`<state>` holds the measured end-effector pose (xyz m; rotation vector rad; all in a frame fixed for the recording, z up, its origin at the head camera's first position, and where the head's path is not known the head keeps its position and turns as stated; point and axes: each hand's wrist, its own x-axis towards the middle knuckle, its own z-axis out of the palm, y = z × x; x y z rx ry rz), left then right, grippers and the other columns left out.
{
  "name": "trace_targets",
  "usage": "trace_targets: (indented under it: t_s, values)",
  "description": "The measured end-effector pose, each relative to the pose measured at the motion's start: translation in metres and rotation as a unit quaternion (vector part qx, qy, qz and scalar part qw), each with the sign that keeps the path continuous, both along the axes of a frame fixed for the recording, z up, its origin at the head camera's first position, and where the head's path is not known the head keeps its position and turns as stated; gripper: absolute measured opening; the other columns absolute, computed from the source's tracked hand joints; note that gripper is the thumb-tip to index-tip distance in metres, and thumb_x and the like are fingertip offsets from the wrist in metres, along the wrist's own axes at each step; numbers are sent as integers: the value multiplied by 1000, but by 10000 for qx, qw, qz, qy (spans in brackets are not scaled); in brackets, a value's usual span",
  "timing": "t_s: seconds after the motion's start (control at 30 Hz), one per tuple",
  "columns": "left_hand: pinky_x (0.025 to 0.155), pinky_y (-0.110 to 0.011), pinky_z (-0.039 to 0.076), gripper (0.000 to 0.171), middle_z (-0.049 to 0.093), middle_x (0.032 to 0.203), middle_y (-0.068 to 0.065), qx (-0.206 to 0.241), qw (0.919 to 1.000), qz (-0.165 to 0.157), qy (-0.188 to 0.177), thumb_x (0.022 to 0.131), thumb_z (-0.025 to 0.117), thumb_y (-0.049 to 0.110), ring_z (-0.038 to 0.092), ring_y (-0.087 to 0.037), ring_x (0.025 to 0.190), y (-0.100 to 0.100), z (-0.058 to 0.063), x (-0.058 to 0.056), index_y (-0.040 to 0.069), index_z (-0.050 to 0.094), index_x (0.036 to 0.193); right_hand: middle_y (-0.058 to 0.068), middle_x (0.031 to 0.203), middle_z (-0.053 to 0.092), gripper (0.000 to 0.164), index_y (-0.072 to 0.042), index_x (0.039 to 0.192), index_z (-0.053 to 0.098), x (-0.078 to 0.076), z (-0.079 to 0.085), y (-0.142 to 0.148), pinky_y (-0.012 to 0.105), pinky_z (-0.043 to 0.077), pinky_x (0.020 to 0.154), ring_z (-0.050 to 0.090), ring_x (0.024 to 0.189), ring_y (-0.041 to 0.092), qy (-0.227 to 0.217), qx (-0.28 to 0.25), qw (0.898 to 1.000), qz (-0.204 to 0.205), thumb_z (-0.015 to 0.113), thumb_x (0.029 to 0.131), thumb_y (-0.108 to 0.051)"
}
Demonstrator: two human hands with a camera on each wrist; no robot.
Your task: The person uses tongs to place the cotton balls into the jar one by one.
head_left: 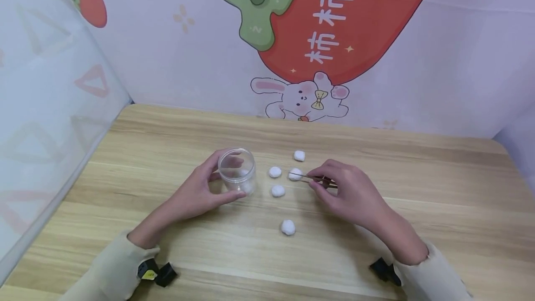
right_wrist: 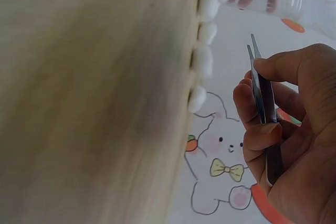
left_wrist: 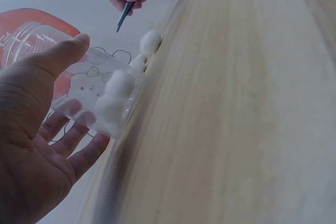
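My left hand [head_left: 195, 194] holds a clear open-topped jar [head_left: 236, 179] standing on the table, thumb on the near side and fingers round the far side. White cotton balls [left_wrist: 119, 84] lie at the bottom of the jar, two of them showing in the left wrist view. With my right hand [head_left: 354, 193] I pinch a pair of metal tweezers [right_wrist: 265, 100]. Their tips are slightly apart with nothing between them, raised off the table in the right wrist view. Seen from the head, they overlap a cotton ball [head_left: 295, 174] to the jar's right.
Around that ball lie other cotton balls: one behind [head_left: 299, 155], two between it and the jar, and one nearer the front [head_left: 288, 227]. The wooden table [head_left: 234, 254] meets a printed cloth backdrop [head_left: 167, 59] at the rear and another at the left.
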<state>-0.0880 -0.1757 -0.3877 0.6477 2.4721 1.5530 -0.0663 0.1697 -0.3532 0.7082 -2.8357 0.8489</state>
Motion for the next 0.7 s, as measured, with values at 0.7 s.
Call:
trace_targets:
  t_s: [0.7]
  values:
    - [114, -51, 56, 82, 65, 142, -1, -5, 10000, -13, 33, 84, 92, 22, 60, -21, 137, 1, 1, 1, 29, 48, 152, -5, 94, 76, 12, -16, 104, 80, -2, -12, 23, 29, 60, 71, 65, 82, 6, -46, 212, 9995, -233, 77, 94, -10]
